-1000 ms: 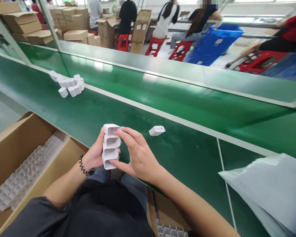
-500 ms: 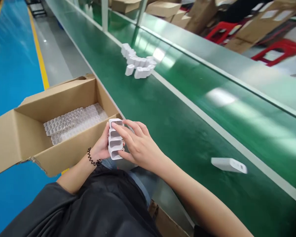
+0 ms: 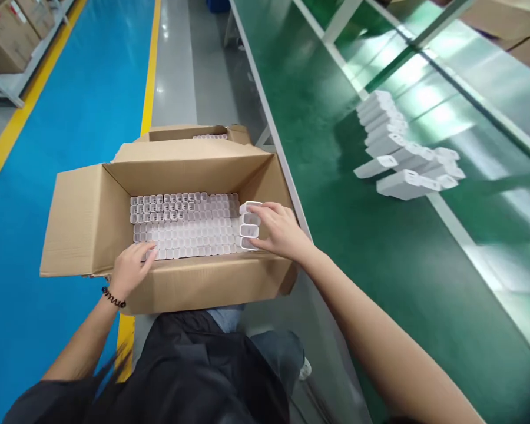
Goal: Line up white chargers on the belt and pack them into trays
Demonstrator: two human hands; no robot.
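My right hand [image 3: 280, 229] pinches a short row of white plastic housings [image 3: 249, 231], hollow and open at the ends facing me. It holds them over the right end of an open cardboard box [image 3: 198, 285]. Inside the box, many similar housings stand packed in rows [image 3: 148, 209], and translucent material appears to cover the near and right part. My left hand [image 3: 133, 268] reaches over the box's near wall at the left corner. Its fingers and thumb are curled round something pale there, mostly hidden by the hand.
A green conveyor belt [image 3: 335, 265] with a metal edge runs along the right. A cluster of white housings [image 3: 406, 153] lies on it. A second cardboard box [image 3: 189, 134] stands behind the first. Cartons [image 3: 13, 35] sit on a rack at the far left, beyond the blue floor [image 3: 106, 70].
The view has swung left toward the box. The row of housings, earlier between both hands, is now in my right hand over the box. My left hand has moved to the box's near-left corner.
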